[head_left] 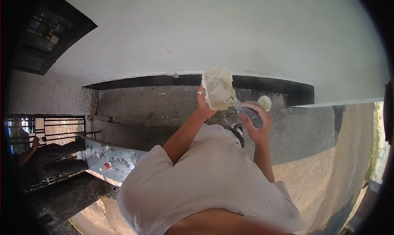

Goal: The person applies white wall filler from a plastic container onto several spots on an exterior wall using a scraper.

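Observation:
My left hand (204,105) grips a white rectangular plastic tub (206,91) from its near left side, tilted so that its inside faces me. Pale residue coats the inside of the tub. In my right hand (263,124) is a putty knife (251,116), its grey handle wrapped by my fingers. The wide blade, smeared with whitish paste, lies inside the tub opening; whether it presses on the inner wall I cannot tell. Below and just beyond my right hand, a round white container (265,103) stands on the ground.
A white wall (205,33) with a black band (143,82) along its foot rises ahead. At left, a worn table (94,150) carries a small red-and-white container (105,167). A person in dark clothes (53,157) is beside it, near metal bars (61,120). A dark-framed window (49,33) is upper left.

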Demonstrator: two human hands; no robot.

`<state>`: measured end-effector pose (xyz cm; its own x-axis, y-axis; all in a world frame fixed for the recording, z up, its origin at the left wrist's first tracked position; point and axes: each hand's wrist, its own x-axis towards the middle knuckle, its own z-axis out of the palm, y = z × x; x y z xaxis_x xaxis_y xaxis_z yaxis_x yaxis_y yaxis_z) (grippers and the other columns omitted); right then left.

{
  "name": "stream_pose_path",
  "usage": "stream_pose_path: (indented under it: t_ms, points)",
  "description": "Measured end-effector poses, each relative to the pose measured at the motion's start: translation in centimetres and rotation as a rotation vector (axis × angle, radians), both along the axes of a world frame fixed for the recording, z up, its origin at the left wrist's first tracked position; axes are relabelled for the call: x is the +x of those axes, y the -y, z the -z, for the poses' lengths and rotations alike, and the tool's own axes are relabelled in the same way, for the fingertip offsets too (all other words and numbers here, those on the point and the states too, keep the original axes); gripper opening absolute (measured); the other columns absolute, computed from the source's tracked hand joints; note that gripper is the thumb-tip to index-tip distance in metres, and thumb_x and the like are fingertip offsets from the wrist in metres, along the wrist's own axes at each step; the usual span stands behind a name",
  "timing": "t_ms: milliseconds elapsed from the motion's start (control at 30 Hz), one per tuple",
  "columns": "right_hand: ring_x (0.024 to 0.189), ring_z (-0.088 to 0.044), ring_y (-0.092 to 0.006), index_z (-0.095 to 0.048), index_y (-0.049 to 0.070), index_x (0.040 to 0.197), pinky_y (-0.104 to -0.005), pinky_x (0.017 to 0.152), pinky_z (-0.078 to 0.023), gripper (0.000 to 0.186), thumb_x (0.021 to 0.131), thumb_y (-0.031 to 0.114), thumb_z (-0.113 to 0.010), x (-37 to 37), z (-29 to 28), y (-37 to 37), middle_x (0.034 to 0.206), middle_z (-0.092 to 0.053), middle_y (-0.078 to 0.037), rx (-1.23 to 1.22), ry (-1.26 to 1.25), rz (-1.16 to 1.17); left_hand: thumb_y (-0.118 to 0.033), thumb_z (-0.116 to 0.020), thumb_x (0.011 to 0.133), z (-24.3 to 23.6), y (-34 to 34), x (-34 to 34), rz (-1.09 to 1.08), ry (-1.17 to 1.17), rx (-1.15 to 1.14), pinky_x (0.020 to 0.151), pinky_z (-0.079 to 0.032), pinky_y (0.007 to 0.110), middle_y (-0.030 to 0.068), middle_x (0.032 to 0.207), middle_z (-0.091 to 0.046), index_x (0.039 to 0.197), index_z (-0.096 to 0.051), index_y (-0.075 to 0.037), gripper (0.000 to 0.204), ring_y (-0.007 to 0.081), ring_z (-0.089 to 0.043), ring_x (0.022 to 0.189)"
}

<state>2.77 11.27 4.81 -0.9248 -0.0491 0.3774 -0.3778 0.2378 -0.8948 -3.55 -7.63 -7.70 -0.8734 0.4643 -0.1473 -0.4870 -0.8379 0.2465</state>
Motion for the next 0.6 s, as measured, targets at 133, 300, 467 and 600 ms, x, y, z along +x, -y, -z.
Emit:
stream_pose_path:
  t_ms: [133,300,467,600]
  points:
    - [0.093,-0.068,-0.0276,-0.067,0.000,0.106,-0.0341,0.083,-0.052,0.026,0.081,0.003,-0.073,1.2,-0.2,3.6,0.103,-0.070,-0.017,0.040,0.033,0.103,-0.071,-0.045,0.087,-0.3,1.7,-1.3,-0.057,-0.146,-0.017,0.104,-0.046,0.052,0.0092,0.143,-0.050,0.150,-0.037,-0.017,0.083,0.0324,-0.053,0.127]
    - [0.093,-0.068,-0.0271,-0.066,0.000,0.102,-0.0337,0.082,-0.052,0.024,0.079,0.003,-0.075,2.4,0.3,7.6,0.103,-0.070,-0.016,0.012,0.032,0.225,-0.070,-0.040,0.090,-1.1,3.9,-2.0,-0.044,-0.168,0.049,0.105,-0.046,0.051,0.0108,0.143,-0.049,0.150,-0.034,-0.013,0.083,0.0323,-0.052,0.128]
    - [0.092,-0.068,-0.0270,-0.065,0.002,0.096,-0.0338,0.082,-0.052,0.020,0.080,0.004,-0.076,2.2,-0.4,10.4,0.103,-0.070,-0.017,0.046,0.028,0.271,-0.073,-0.039,0.091,-1.7,5.6,-2.7,-0.103,-0.161,0.007,0.107,-0.043,0.053,0.0105,0.148,-0.044,0.152,-0.030,-0.014,0.085,0.0322,-0.048,0.133]
    - [0.090,-0.068,-0.0255,-0.064,0.002,0.093,-0.0333,0.079,-0.053,0.017,0.081,0.004,-0.075,1.2,-0.9,11.9,0.104,-0.069,-0.017,0.042,-0.018,0.254,-0.071,-0.045,0.089,-2.8,7.1,-3.9,-0.139,-0.134,0.015,0.108,-0.042,0.052,0.0081,0.148,-0.044,0.152,-0.032,-0.017,0.084,0.0320,-0.048,0.132]
